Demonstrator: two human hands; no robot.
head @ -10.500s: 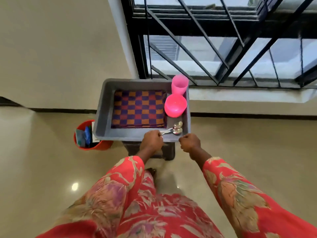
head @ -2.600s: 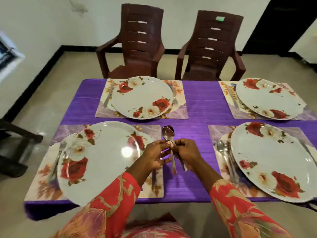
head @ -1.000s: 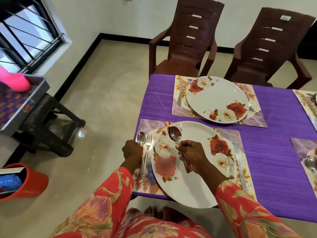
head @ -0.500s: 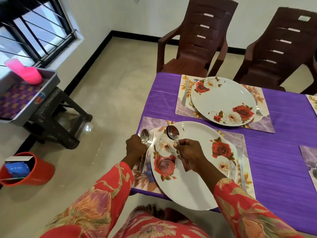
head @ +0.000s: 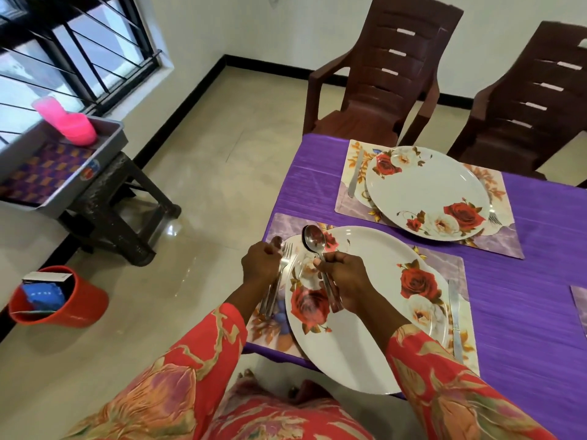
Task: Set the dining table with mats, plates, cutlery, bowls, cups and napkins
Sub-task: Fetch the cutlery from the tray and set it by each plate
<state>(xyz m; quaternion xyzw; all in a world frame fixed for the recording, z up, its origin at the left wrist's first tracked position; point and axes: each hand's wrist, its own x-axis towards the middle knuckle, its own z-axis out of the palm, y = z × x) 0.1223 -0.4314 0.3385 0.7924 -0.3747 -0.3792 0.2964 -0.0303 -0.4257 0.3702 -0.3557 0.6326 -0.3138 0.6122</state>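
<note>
Two place settings show fully on the purple-clothed desk (head: 524, 281), each with a floral mat, plate, knife and fork. At the near plate (head: 359, 312), the left hand (head: 260, 265) curls its fingers over a spoon (head: 277, 242) lying beside the fork (head: 284, 268) on the mat (head: 273, 328). The right hand (head: 343, 281) grips a second spoon (head: 314, 241) above the plate. Pink cups (head: 50, 112) and bowls (head: 79, 130) wait in a grey tray (head: 95, 160) with checked napkins (head: 44, 173); those appear still to come. Other settings are cut off at the right edge; the left fingers' hold is partly hidden.
</note>
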